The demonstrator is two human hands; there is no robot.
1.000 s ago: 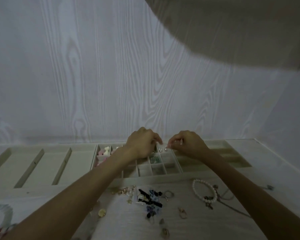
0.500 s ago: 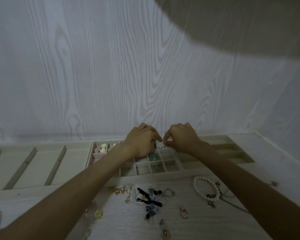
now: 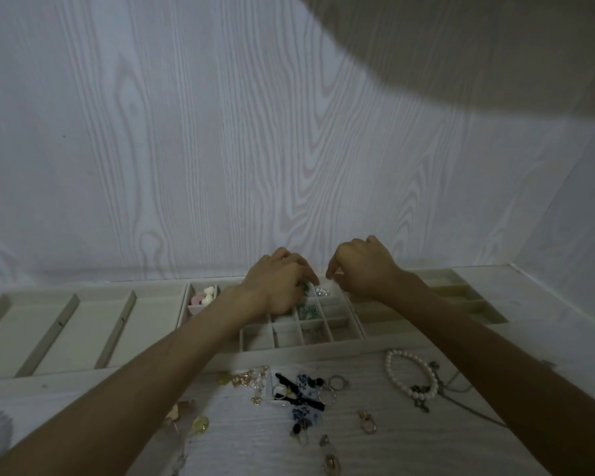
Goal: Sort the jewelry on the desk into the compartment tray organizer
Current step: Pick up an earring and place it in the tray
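As the hands part above the tray organizer (image 3: pixel 289 352) | left hand (image 3: pixel 282 286) grip pinches something green, right hand (image 3: pixel 361 269) fingers curled, contents unclear | a small clear piece (image 3: pixel 322 291) now lies in a back compartment | loose jewelry (image 3: pixel 299 389) in front still unsorted

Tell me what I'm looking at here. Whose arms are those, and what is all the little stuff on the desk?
The camera sits on a person's head and looks down, so the two arms are their own. The left hand and the right hand reach over a pale tray split into many small boxes. Their fingers are curled close together over one box, where a tiny clear piece lies. Whether either hand is pinching anything is too small to tell. Some boxes already hold things, such as pink and white pieces and green bits. On the desk, nearer the person, lie a white bead bracelet, a few rings and a dark tangle of jewelry, waiting to be sorted.
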